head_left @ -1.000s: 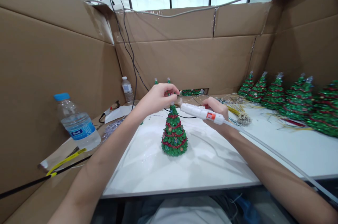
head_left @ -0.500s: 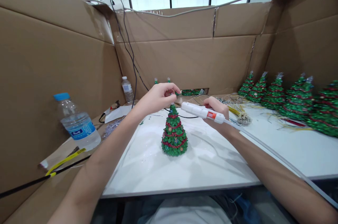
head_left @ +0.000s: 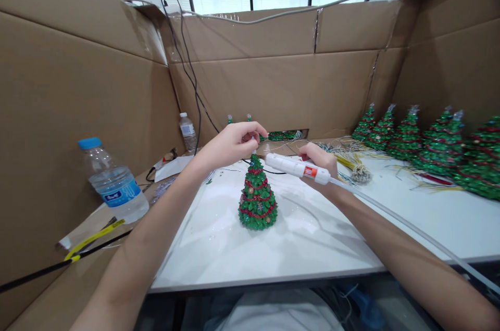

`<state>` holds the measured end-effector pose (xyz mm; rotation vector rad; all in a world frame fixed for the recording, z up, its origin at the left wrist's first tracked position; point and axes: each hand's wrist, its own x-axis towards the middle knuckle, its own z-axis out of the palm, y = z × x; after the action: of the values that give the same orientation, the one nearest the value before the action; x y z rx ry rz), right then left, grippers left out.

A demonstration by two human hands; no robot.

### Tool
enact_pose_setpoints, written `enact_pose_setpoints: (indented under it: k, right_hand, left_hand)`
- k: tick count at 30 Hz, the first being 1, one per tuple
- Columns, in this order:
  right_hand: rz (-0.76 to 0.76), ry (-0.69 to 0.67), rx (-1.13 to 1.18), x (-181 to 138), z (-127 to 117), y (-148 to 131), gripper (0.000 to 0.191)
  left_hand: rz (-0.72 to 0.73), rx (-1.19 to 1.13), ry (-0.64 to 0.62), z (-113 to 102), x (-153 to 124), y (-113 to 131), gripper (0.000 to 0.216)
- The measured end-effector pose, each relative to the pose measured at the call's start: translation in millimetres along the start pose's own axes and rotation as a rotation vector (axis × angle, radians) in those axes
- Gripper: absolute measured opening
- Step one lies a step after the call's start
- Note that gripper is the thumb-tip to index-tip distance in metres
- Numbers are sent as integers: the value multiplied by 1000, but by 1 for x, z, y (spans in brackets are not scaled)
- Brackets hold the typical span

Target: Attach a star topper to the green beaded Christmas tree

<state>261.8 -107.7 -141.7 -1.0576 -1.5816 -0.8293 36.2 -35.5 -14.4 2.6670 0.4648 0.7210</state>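
Note:
A small green Christmas tree (head_left: 258,201) with red garland and little ornaments stands upright on the white table (head_left: 312,253), in the middle. Right at its top is my left hand (head_left: 238,141), thumb and fingers pinched together. A pale bit shows under those fingers at the tree's tip; whatever they pinch is mostly hidden. My right hand (head_left: 320,159) is closed round a white glue gun (head_left: 295,167) with an orange label, its front end pointing left, close to the tree's tip. A long translucent glue stick (head_left: 406,221) runs out of the gun's back, past my right forearm.
Several finished-looking trees (head_left: 433,143) with clear toppers line the right side. Near them lie loose wires (head_left: 346,162) and a wire bundle. To the left stand a large water bottle (head_left: 117,185) and a smaller bottle (head_left: 188,132). Cardboard walls (head_left: 265,84) enclose the table; black cables (head_left: 191,65) hang at back left.
The glue gun in my right hand has shifted very slightly left and down. My left hand stays at the tree's top, and the tree has not moved.

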Motion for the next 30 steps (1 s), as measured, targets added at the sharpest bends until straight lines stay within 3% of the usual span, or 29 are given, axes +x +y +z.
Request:
enact_pose_setpoints:
  k: [7, 24, 30]
  right_hand:
    - [5, 80, -39, -1, 3, 4, 17]
    - [0, 30, -16, 0, 2, 1, 15]
    - [28, 89, -42, 0, 3, 2, 15]
  left_hand:
    - [8, 31, -11, -2, -1, 2, 32]
    - [139, 123, -30, -3, 0, -5, 37]
    - [163, 132, -38, -4, 0, -7, 42]
